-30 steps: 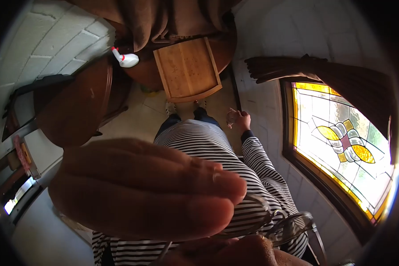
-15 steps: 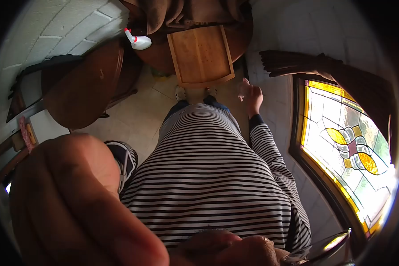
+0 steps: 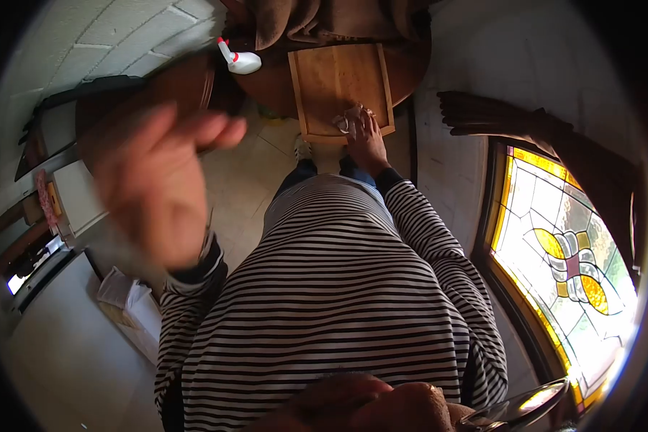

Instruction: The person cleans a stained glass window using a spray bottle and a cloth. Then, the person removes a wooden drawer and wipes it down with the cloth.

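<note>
A wooden tray [image 3: 338, 79] with raised edges lies on a round dark table [image 3: 266, 90], its near side sticking out past the table's rim. My right hand [image 3: 369, 147] is over the tray's near right part, its fingers on a pale crumpled wad [image 3: 347, 121] that touches the wood. Whether the wad is paper or cloth I cannot tell. My left hand [image 3: 162, 191] is raised close to the camera on the left, blurred, with fingers stretched out and nothing visible in it. Left of the tray, a white spray bottle [image 3: 245, 63] with a red nozzle lies on the table.
Brown fabric [image 3: 345, 20] is heaped at the table's far side. A dark wooden chair [image 3: 183, 90] stands to the left, near a white brick wall [image 3: 115, 43]. On the right are a stained-glass window [image 3: 569, 245] and a dark curtain [image 3: 511, 119].
My right hand has moved left from beside the tray onto its near part with the wad. My left hand has moved away from the camera, and its fingers have opened out.
</note>
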### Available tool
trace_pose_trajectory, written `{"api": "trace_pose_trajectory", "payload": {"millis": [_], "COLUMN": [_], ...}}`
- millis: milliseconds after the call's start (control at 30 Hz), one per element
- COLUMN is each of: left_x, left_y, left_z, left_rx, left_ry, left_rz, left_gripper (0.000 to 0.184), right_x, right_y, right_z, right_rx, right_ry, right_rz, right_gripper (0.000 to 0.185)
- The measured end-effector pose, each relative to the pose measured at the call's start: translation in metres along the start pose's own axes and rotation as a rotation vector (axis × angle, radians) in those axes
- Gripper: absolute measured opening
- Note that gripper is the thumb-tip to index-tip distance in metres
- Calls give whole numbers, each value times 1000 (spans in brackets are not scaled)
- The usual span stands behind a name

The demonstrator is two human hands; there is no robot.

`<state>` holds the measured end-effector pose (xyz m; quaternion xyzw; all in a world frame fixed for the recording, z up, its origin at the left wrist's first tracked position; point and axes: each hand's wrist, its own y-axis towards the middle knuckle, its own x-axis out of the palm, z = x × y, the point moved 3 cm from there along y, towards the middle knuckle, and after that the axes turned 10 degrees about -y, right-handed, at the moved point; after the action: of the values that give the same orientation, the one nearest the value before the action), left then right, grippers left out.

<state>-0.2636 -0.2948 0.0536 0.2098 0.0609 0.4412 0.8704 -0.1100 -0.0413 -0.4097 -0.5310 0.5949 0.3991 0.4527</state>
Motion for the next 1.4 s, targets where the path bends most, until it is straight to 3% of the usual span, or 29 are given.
{"api": "trace_pose_trajectory", "payload": {"millis": [33, 167, 267, 367, 433, 533, 633, 733, 867, 967, 1067, 1200, 1267, 1367, 1400], "left_x": [-3, -37, -58, -42, -28, -21, -28, -33, -31, -32, -34, -34, -34, -35, -35], "left_y": [-6, -89, -217, -278, -287, -269, -264, -269, -256, -258, -266, -259, -254, -256, -262], "left_z": [-35, -245, -401, -474, -487, -481, -487, -495, -488, -492, -500, -495, -490, -491, -497], "left_rx": [-157, -757, -1114, -1256, -1286, -1282, -1305, -1287, -1213, -1187, -1175, -1217, -1228, -1208, -1182], "left_ry": [56, -8, 390, 538, 557, 523, 462, 418, 464, 520, 528, 491, 490, 503, 519], "left_rz": [105, 328, 122, -25, -52, -78, -128, -99, -103, -131, -132, -135, -145, -156, -156], "left_gripper": [40, 33, 59, 84, 89, 93, 82, 64, 43, 43, 46, 51, 51, 49, 47], "right_x": [-1, -7, 6, 11, 14, 9, 13, -1, -34, -36, 5, 43, 74, 100, 81], "right_y": [-2, -4, -5, -3, -2, 0, 9, 31, 84, 119, 129, 128, 130, 125, 124], "right_z": [-5, -18, -18, -12, -6, -1, 15, 22, 36, 49, 50, 30, 15, -23, -33], "right_rx": [44, -7, -29, -47, -68, -47, -90, -1, 198, 147, 62, 144, 66, -137, -123], "right_ry": [136, 173, 217, 200, 173, 202, 157, 415, 195, 173, 30, 135, 152, 50, 184], "right_rz": [-24, -142, -161, -166, -177, -123, -38, -49, 317, 230, 126, 129, -56, 18, 25], "right_gripper": [76, 84, 88, 88, 84, 65, 43, 35, 40, 43, 49, 59, 65, 65, 65]}}
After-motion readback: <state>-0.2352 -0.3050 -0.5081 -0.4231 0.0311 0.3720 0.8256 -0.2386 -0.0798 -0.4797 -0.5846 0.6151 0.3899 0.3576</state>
